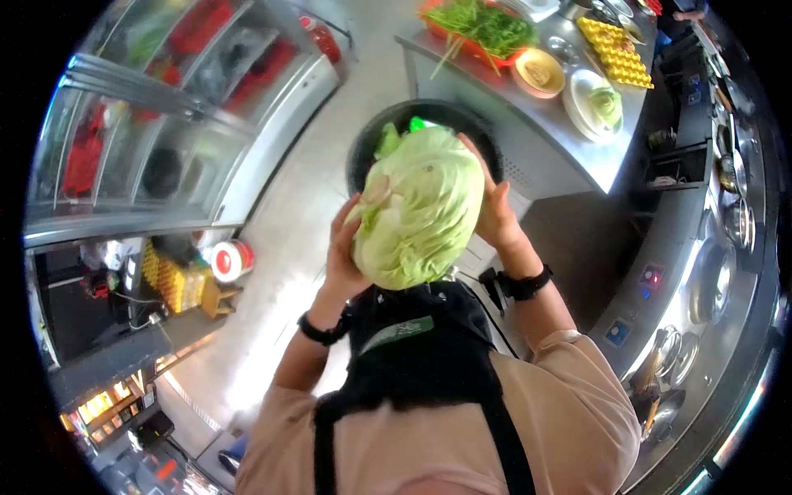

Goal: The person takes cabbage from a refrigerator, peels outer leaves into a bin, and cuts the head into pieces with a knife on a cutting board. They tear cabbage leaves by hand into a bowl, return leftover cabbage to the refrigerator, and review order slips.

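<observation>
Left hand (341, 256) and right hand (495, 216) hold a cabbage (421, 206) between them at the centre of the frame, one on each side, with the fingers spread and curved around it. The cabbage hides the lower part of a black bin (425, 107); whether it touches the bin, I cannot tell. Something green shows inside the bin, just above the cabbage in the picture.

At the upper right, a counter (601, 163) bears greens (495, 31) in an orange basket (469, 48), a bowl (539, 73), a yellow egg tray (615, 54) and a plate (580, 107) with a pale green piece (607, 107) on it. A glass-doored fridge (285, 124) fills the upper left; a red-and-white tub (232, 261) sits below it in the frame.
</observation>
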Demonstrator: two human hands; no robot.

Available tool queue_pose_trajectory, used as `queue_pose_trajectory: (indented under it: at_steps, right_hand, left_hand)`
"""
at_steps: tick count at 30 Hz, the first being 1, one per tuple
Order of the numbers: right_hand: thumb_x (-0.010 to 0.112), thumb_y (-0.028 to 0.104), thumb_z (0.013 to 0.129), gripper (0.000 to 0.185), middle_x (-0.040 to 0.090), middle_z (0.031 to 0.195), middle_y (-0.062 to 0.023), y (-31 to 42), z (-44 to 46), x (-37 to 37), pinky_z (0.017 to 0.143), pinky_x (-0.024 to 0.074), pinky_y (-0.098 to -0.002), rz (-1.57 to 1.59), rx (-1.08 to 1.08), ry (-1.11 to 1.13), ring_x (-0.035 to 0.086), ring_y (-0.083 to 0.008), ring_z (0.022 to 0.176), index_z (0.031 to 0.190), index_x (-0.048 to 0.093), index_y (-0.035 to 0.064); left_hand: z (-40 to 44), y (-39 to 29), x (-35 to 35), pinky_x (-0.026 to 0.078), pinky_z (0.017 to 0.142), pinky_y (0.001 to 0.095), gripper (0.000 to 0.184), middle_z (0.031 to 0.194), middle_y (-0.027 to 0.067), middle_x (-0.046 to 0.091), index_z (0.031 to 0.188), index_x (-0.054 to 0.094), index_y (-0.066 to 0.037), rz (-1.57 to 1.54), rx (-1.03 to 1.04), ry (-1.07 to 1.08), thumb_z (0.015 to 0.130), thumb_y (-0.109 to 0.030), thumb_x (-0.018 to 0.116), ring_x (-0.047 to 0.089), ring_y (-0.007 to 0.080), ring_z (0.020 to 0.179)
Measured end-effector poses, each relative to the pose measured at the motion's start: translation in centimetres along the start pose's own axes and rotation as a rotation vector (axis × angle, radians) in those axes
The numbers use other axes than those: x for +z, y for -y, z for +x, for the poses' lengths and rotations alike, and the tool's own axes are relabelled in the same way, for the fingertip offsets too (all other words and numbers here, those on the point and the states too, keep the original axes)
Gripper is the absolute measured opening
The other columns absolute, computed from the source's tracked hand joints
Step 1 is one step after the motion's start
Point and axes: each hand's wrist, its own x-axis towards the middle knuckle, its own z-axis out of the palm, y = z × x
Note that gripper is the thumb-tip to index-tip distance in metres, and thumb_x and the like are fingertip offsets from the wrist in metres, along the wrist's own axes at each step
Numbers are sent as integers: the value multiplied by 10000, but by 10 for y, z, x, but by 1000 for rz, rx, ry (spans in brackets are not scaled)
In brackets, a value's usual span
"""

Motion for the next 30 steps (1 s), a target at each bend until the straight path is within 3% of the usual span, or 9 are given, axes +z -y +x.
queue_pose_trajectory:
  at_steps: [3, 5, 7, 9, 11, 12, 19, 22, 30]
  right_hand:
    - [550, 736, 815, 1119, 171, 1590, -160, -11, 4, 24, 1167, 201, -440, -54, -21, 52, 211, -271, 1457, 1553, 57, 54]
    - [678, 611, 804, 1119, 118, 1602, -155, -24, 5, 41, 1159, 216, -432, -358, -69, 68, 190, -260, 1464, 1555, 63, 54]
    - [845, 370, 718, 1161, 193, 1556, -178, -34, 7, 71, 1136, 263, -465, -682, -54, 32, 256, -310, 1415, 1556, 96, 82]
    - [874, 334, 677, 1161, 222, 1526, -208, -66, 7, 100, 1125, 270, -503, -913, -146, -11, 286, -372, 1378, 1550, 144, 104]
    - [883, 333, 655, 1161, 215, 1526, -219, -90, 17, 149, 1122, 269, -515, -1098, -185, -16, 282, -398, 1373, 1543, 169, 112]
    - [892, 332, 633, 1161, 208, 1526, -230, -101, 20, 175, 1119, 267, -528, -1284, -217, -11, 278, -425, 1369, 1537, 195, 119]
    - [874, 267, 630, 946, 257, 1507, -212, -197, 61, 305, 1102, 278, -558, -1470, -319, -52, 269, -451, 1364, 1441, 406, 130]
    - [802, 240, 726, 610, 387, 1428, -186, -222, 70, 333, 1083, 341, -526, -1532, -336, -122, 347, -433, 1328, 1268, 566, 89]
    - [722, 178, 743, 436, 533, 1255, -168, -281, 76, 326, 975, 470, -442, -1495, -255, -161, 505, -372, 1176, 1141, 600, 48]
  left_hand:
    - [-10, -4, -25, 431, 1050, 492, 917, 1473, 237, 322, 1419, 390, -202, -125, 15, -69, 652, -178, 892, 403, 392, 1339]
    - [-35, 8, -53, 439, 1045, 463, 926, 1446, 209, 374, 1414, 388, -153, -552, -568, -141, 641, -168, 897, 437, 359, 1319]
    - [-43, 3, -90, 445, 1043, 434, 924, 1409, 180, 432, 1407, 373, -89, -196, -419, -116, 643, -148, 890, 469, 318, 1298]
    - [-49, 13, -126, 460, 1036, 419, 845, 1372, 158, 479, 1400, 344, -24, 78, -390, 81, 719, -149, 829, 498, 299, 1268]
    - [-66, 27, -155, 479, 1021, 426, 732, 1377, 145, 486, 1400, 345, -8, -1093, -622, -452, 806, -160, 745, 506, 293, 1257]
    - [-79, 38, -179, 465, 1037, 436, 666, 1387, 140, 483, 1401, 350, 8, -1157, -692, -397, 861, -199, 680, 501, 293, 1262]
    - [-126, 53, -300, 419, 1072, 441, 601, 1369, 133, 519, 1391, 408, -17, -1148, -733, -260, 904, -271, 651, 507, 275, 1266]
    - [-138, 51, -330, 435, 1054, 440, 585, 1344, 143, 536, 1372, 425, -3, -1116, -784, -234, 903, -269, 653, 529, 274, 1237]
    - [-141, 80, -360, 519, 957, 430, 555, 1287, 126, 562, 1389, 405, -37, -992, -1014, -282, 904, -141, 654, 576, 270, 1160]
